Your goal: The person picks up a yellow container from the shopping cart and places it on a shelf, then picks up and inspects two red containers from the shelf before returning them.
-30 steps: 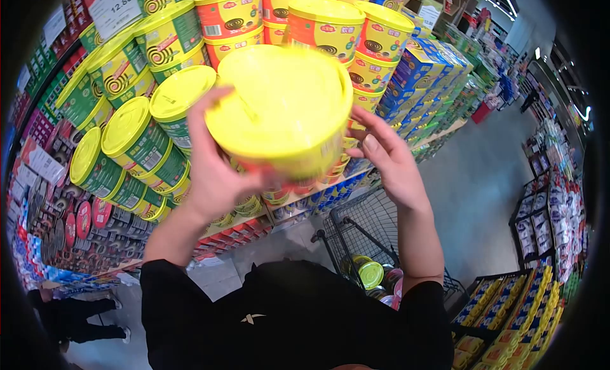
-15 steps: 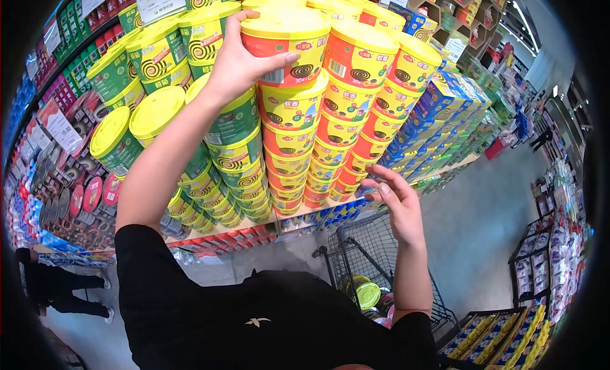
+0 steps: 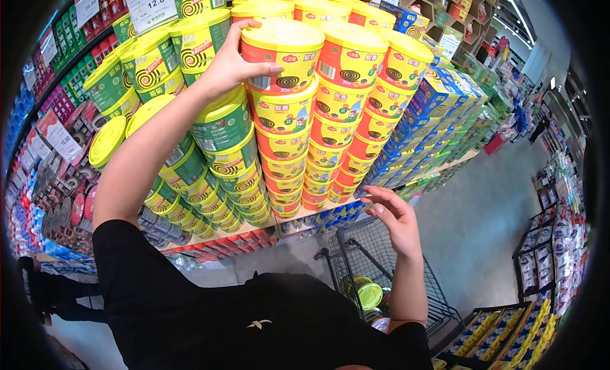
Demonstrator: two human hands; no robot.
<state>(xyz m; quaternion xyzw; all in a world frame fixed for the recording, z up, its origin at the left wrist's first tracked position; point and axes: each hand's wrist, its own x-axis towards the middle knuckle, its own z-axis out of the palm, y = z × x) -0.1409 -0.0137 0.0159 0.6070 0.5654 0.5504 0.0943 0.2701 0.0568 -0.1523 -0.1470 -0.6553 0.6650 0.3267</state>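
Observation:
My left hand [image 3: 238, 58] grips the side of a red-and-yellow bucket [image 3: 289, 61] with a yellow lid, thumb across its front. The bucket sits on top of a tall stack of similar buckets [image 3: 281, 112]. More red-and-yellow stacks [image 3: 340, 96] stand to its right, and green-and-yellow buckets [image 3: 222, 131] stand to its left. My right hand [image 3: 393, 219] hangs in the air above the shopping cart, fingers apart and slightly curled, with nothing in it.
The shopping cart [image 3: 367, 246] holds a few items, among them a green-lidded bucket [image 3: 370, 295]. Blue boxes [image 3: 432, 106] are piled right of the buckets. A person in dark clothes [image 3: 60, 294] stands at the lower left. Display racks [image 3: 537, 265] line the right.
The view has shifted slightly. My left hand remains on the same bucket, which is still on its stack. My right hand sits slightly lower in view, still empty.

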